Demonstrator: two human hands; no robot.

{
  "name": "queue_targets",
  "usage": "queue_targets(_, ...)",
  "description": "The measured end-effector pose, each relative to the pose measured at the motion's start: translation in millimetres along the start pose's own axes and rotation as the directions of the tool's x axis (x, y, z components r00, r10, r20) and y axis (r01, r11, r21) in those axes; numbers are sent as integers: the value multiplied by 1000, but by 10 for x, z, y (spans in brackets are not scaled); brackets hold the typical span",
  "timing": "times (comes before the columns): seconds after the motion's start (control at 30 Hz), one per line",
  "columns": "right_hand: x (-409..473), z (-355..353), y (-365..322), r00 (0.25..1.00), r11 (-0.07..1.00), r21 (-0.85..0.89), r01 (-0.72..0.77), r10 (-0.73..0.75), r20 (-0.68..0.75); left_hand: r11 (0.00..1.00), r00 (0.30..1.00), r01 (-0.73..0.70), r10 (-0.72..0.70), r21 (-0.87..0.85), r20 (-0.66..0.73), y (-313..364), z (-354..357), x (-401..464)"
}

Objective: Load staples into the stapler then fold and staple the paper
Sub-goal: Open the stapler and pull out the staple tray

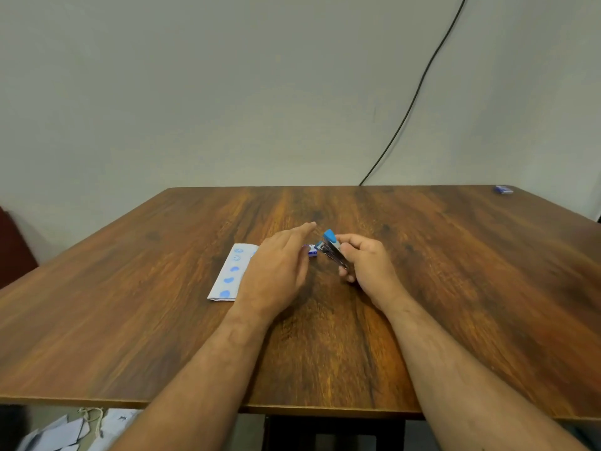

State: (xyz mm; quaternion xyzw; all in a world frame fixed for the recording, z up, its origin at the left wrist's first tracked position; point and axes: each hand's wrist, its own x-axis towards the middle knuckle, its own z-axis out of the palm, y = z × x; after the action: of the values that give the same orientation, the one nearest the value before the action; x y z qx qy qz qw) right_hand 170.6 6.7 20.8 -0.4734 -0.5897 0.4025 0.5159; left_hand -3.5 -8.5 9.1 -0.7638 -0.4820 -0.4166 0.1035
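Near the middle of the brown wood-grain tabletop, the right hand grips a small blue-and-metal stapler, fingers curled around it. The left hand hovers with fingers straight, just beside a small blue-and-white staple box. A folded white paper with blue prints lies left of it.

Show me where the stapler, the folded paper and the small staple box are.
stapler (331, 247): head view, on its metal body.
folded paper (229, 275): head view, on its dotted top face.
staple box (313, 250): head view, on its visible end.
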Motion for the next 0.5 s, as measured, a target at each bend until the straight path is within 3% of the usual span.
queue_targets(0.1,25,-44,36,997,997,74,5,-10,73,1000,1000,-2,2,-30,-10,4,1,19)
queue_targets(0.2,20,-54,73,988,999,17,40,-42,150,992,1000,1,-1,-129,1,32,-31,5)
queue_targets(0.4,16,-36,72,985,994,-100,36,-19,169,984,984,103,-79,-148,159,65,-48,1)
queue_targets(0.5,45,-18,93,992,979,-195,60,-36,120,968,980,141,-107,-206,169,59,-34,1)
